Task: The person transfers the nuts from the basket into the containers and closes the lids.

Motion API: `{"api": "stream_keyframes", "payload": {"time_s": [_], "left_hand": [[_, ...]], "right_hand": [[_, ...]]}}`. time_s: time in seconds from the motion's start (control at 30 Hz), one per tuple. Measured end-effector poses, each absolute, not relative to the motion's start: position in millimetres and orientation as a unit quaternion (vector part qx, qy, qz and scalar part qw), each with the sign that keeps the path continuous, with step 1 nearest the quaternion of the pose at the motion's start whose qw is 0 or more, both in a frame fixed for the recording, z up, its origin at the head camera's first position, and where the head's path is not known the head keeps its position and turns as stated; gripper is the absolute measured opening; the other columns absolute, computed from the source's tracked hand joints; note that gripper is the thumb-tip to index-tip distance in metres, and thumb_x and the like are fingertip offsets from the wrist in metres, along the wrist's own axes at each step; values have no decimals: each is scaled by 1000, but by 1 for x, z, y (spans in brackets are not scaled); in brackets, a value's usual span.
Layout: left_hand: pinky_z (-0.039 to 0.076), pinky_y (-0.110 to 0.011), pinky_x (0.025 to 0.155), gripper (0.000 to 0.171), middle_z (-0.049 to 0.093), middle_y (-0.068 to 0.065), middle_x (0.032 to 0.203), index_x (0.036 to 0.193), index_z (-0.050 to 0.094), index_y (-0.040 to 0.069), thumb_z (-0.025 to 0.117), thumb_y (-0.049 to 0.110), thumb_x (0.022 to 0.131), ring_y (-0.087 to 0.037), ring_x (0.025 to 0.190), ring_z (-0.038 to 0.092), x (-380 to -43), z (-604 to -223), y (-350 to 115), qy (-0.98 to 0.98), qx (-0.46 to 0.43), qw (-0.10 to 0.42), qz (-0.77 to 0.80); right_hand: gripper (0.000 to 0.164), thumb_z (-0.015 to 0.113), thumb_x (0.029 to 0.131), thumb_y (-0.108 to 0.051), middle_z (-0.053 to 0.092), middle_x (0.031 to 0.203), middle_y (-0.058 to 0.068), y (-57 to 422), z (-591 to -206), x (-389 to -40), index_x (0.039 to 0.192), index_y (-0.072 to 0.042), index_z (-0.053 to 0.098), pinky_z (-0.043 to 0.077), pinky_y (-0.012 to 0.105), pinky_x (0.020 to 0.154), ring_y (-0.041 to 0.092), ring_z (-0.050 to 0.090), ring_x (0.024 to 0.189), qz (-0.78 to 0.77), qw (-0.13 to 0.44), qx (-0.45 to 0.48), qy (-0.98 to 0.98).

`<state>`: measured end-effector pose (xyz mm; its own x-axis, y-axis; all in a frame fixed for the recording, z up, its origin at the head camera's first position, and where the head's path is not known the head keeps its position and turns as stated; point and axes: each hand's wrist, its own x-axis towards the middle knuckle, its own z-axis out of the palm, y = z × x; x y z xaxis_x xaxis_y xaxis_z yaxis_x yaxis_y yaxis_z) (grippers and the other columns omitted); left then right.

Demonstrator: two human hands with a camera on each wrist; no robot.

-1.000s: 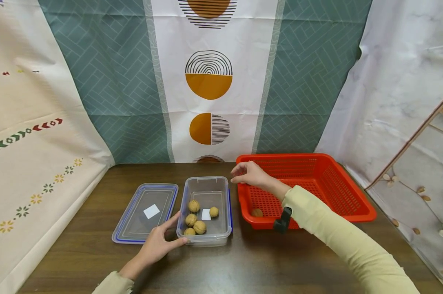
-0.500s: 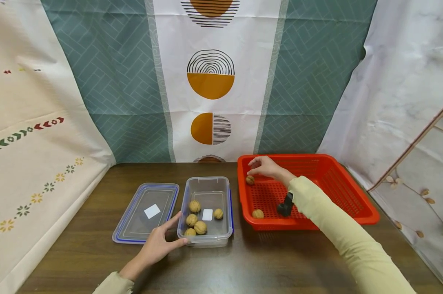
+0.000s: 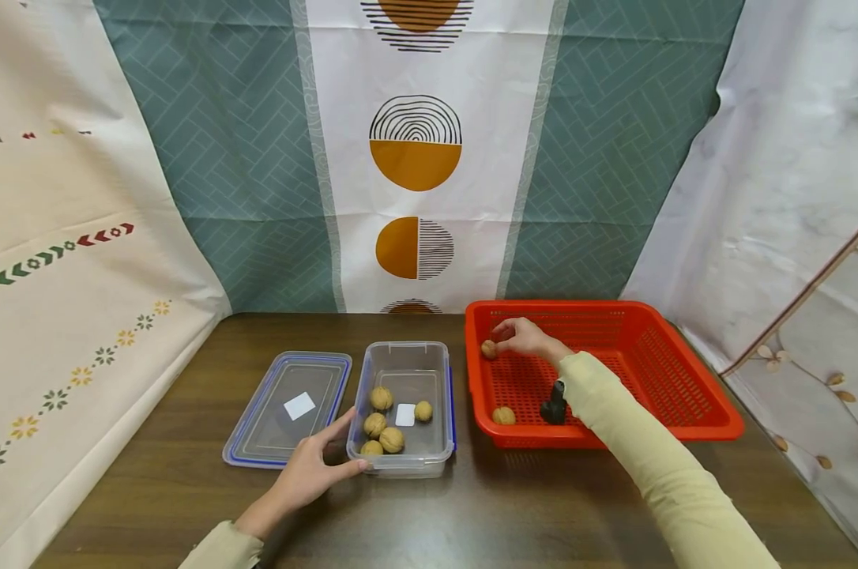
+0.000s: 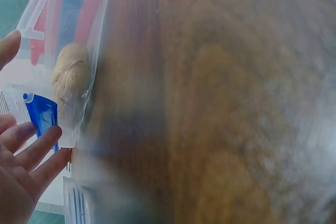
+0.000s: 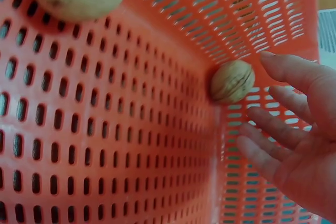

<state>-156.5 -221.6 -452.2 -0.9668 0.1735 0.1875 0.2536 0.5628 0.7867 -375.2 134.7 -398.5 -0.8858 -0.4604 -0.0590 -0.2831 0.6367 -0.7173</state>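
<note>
In the head view my left hand (image 3: 308,472) holds the near left corner of a clear plastic food container (image 3: 416,466), thumb at the front wall and fingers along the left side. The left wrist view shows its fingertips against a blue clip (image 4: 42,114). Several walnuts (image 3: 391,439) lie inside, most along the left wall. My right hand (image 3: 527,340) reaches into a red plastic basket (image 3: 656,433), fingers spread and slightly bent. Close to its fingertips is a walnut (image 5: 232,82) in the basket's left corner. Another walnut (image 3: 503,416) sits near the basket's front wall.
A clear lid (image 3: 265,427) with a blue seal lies flat left of the container, bearing a white square label (image 3: 299,406). All stand on a dark wooden table (image 3: 472,521). Patterned cloth (image 3: 429,158) hangs behind the table and at both sides.
My right hand has moved from beside the container's right rim rightward, then down into the basket, toward the far left walnut. My left hand keeps its place on the container.
</note>
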Motion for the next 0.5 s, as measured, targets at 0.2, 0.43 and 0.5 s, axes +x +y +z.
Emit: {"api": "stream_keyframes", "payload": {"time_s": [0.2, 0.43, 0.5], "left_hand": [[47, -44, 87, 78, 45, -13, 135, 139, 37, 10, 74, 35, 74, -30, 106, 57, -156, -451, -222, -884, -121, 44, -449], [46, -43, 87, 78, 45, -13, 135, 139, 37, 9, 74, 34, 74, -30, 107, 56, -156, -450, -221, -884, -121, 42, -450], [46, -43, 87, 78, 45, -13, 135, 139, 37, 9, 74, 34, 74, -29, 108, 56, -156, -450, -221, -882, -123, 42, -452]], "right_hand": [[37, 65, 81, -4, 60, 105, 21, 135, -410, -378, 115, 8, 55, 49, 35, 79, 29, 55, 94, -379, 124, -218, 891], [31, 64, 80, -1, 60, 100, 19, 133, -416, -377, 109, 6, 58, 49, 35, 77, 28, 55, 92, -363, 120, -232, 894], [28, 63, 81, -1, 61, 100, 19, 132, -416, -377, 107, 6, 59, 49, 35, 77, 29, 55, 93, -361, 123, -238, 893]]}}
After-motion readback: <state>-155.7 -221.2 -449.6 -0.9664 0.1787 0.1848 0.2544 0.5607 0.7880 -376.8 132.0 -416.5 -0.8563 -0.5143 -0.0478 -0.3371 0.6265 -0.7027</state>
